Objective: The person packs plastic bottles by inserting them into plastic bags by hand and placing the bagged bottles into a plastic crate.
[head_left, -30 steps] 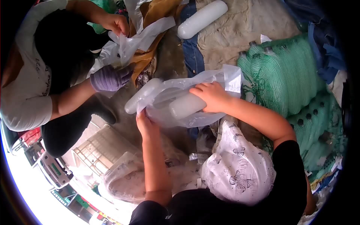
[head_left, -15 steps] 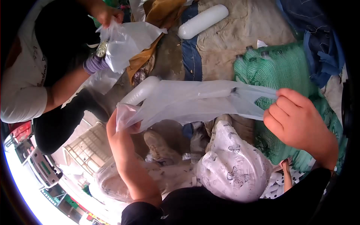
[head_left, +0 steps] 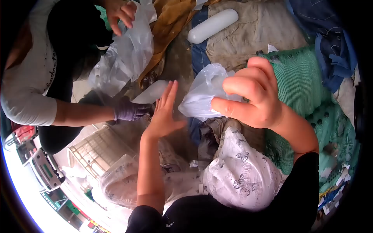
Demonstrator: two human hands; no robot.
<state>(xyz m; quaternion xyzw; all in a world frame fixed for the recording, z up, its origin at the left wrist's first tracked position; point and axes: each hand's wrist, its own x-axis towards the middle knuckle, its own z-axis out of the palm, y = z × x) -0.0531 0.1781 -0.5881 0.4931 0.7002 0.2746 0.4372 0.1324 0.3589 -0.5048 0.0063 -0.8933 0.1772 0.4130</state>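
My right hand (head_left: pixel 254 95) is closed at the edge of a clear plastic bag (head_left: pixel 202 93), which hangs bunched to its left. My left hand (head_left: pixel 164 118) holds nothing, its fingers stretched out and apart from the bag. Just beyond those fingertips lies a frosty white cylinder (head_left: pixel 149 91), partly covered by my hand. A second white cylinder with rounded ends (head_left: pixel 213 26) rests on the cloth farther back.
At the left a co-worker's gloved hand (head_left: pixel 130 112) reaches close to my left hand; their bare hand (head_left: pixel 121 14) is by another plastic bag (head_left: pixel 128 54). Green netting (head_left: pixel 297 73) over bottles stands at the right. A wire basket (head_left: pixel 91 151) is at lower left.
My left hand has let go of the bag and opened. The bag, stretched between both hands before, now hangs from my right hand, which moved left. The co-worker's gloved hand has come down.
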